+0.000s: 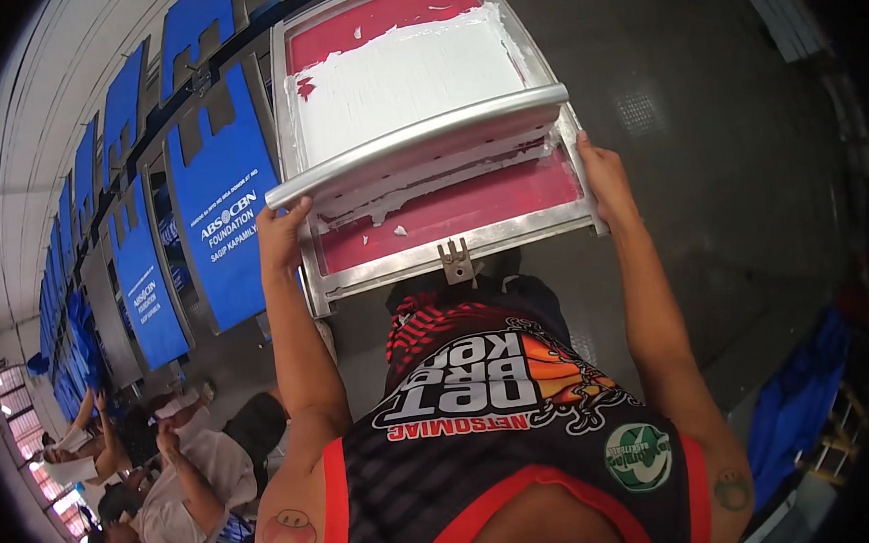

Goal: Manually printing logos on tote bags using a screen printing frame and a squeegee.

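In front of me is a silver metal screen-printing frame [385,272] with red mesh [480,205]. Thick white ink [393,83] covers much of the mesh's far part, and small blobs lie nearer me. A wide squeegee [427,141] with a rounded silver handle rests across the frame, its lower part smeared with white. My left hand [281,239] grips the frame's left side, thumb up beside the squeegee's left end. On the opposite rail my right hand [604,179] is closed, below the squeegee's right end; some of its fingers are hidden. A small metal bracket [457,261] sits on the near rail.
Blue printed fabric pieces [213,200] lie on boards in a long row at left. Several people [193,475] are at lower left, one with raised arms. Blue cloth [796,414] hangs by a yellow rack [834,451] at lower right. Grey floor [720,214] extends right.
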Demonstrator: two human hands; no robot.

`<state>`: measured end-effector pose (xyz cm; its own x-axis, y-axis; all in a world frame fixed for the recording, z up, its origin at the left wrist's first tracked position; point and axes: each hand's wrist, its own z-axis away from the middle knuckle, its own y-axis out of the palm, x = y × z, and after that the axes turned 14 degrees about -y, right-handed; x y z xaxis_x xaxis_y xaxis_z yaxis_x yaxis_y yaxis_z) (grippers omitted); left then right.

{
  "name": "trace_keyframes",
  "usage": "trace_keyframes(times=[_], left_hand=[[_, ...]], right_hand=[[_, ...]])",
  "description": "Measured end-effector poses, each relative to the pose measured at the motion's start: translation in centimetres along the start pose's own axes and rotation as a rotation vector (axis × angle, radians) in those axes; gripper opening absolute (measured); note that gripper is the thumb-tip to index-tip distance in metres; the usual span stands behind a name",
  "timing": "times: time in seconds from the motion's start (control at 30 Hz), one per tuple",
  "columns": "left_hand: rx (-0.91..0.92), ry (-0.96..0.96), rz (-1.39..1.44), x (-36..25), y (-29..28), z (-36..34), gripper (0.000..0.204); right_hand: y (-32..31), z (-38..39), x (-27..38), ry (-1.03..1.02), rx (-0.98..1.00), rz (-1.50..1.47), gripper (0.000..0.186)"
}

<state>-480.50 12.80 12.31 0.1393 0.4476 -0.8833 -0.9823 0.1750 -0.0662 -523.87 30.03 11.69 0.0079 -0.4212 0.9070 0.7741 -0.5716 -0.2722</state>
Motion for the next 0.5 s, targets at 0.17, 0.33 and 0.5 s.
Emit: trace_keyframes(times=[0.17, 0.33, 0.5], left_hand=[[0.001, -0.046, 0.05, 1.3, 1.4, -0.2, 0.043], [-0.102, -0.063, 0.035, 3.1, 1.7, -0.6, 0.043], [-0.133, -0.029, 0.082, 4.6, 1.9, -1.9, 0.043]], right_hand=[[-0.5, -3.8, -3.1, 0.005, 0.014, 0.065, 0.059], [0.9, -5.4, -3.7, 0.004, 0.069, 0.1, 0.06], [1.2, -6.0, -3.6, -0.029, 0.025, 0.175, 0.062]])
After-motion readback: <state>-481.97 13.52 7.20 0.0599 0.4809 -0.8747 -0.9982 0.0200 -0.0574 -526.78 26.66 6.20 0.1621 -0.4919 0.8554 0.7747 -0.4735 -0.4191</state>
